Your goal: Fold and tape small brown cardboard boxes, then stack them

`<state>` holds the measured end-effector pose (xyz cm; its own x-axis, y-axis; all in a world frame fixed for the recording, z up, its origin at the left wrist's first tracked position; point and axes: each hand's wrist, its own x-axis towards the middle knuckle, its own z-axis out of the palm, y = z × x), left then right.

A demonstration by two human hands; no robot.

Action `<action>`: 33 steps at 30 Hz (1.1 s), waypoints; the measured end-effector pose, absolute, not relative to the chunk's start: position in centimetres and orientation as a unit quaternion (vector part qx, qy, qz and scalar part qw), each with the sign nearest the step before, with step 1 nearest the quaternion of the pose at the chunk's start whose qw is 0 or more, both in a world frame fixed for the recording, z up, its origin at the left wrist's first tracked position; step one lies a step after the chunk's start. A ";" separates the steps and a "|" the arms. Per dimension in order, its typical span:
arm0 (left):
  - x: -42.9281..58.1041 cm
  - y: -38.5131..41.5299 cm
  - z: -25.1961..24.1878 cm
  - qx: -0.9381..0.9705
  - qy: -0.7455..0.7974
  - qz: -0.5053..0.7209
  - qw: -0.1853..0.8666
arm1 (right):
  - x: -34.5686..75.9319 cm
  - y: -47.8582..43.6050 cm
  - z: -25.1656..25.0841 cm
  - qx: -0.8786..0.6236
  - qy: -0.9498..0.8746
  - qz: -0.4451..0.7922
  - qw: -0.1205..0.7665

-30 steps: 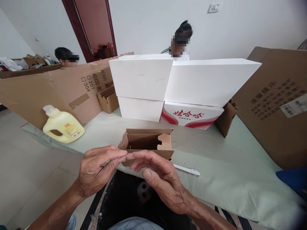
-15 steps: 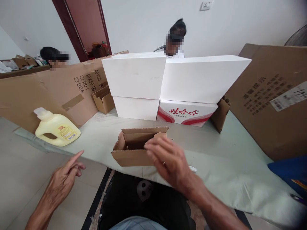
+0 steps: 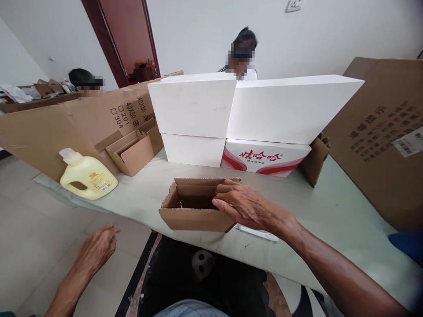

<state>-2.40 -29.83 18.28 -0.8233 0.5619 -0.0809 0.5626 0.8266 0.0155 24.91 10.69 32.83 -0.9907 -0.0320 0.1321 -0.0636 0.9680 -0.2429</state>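
We see right hand (image 3: 246, 204) clamped on small open brown cardboard box (image 3: 194, 207), frame centre | left hand (image 3: 97, 248) loosely curled, empty, lower left

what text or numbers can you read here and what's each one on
"40X50", "201", "304": brown carton, left; the character after "40X50" is unclear.
"娃哈哈": red-and-white box; small line below unreadable.
Yellow bottle label: too small.
Right carton print and sticker: blurred.
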 end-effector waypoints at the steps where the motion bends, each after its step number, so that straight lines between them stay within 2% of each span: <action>1: -2.0 -28.5 19.7 0.332 0.943 0.039 0.008 | 24.9 10.8 32.7 0.024 -0.990 0.124 0.066; 3: -1.2 -25.4 22.7 0.428 0.893 0.140 -0.025 | 24.9 11.0 32.3 0.028 -0.989 0.120 0.078; 6: -0.7 -20.0 27.2 0.567 0.790 0.232 0.025 | 25.2 11.1 32.0 0.050 -0.986 0.121 0.105; 8: -1.1 -16.7 29.4 0.620 0.745 0.233 0.074 | 25.3 11.1 32.0 0.070 -0.985 0.117 0.107; 13: -2.1 -11.7 32.2 0.655 0.721 0.142 0.175 | 25.1 11.6 32.0 0.077 -0.990 0.104 0.061; 15: -2.3 -11.2 32.4 0.654 0.725 0.128 0.170 | 25.1 12.0 31.7 0.078 -0.987 0.103 0.097; 18: -2.7 -11.5 31.5 0.660 0.715 0.155 0.173 | 25.6 13.0 30.4 0.070 -0.968 0.119 0.207; 22: -3.3 -11.4 28.9 0.657 0.697 0.243 0.150 | 26.9 14.3 27.5 0.017 -0.903 0.214 0.373; 24: -3.0 -10.9 27.7 0.642 0.696 0.292 0.134 | 27.3 14.5 26.0 -0.017 -0.865 0.268 0.425; 30: -1.5 -9.7 25.9 0.548 0.711 0.433 0.083 | 27.7 13.2 23.2 -0.115 -0.775 0.409 0.469; 33: -1.3 -9.7 25.3 0.501 0.726 0.468 0.048 | 28.5 13.2 22.7 -0.145 -0.761 0.480 0.412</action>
<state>-1.31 -9.73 25.26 -0.4928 0.7728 0.4000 0.6839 0.0597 0.7271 28.46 13.22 22.70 -0.6181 0.6169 0.4873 -0.1744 0.4968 -0.8502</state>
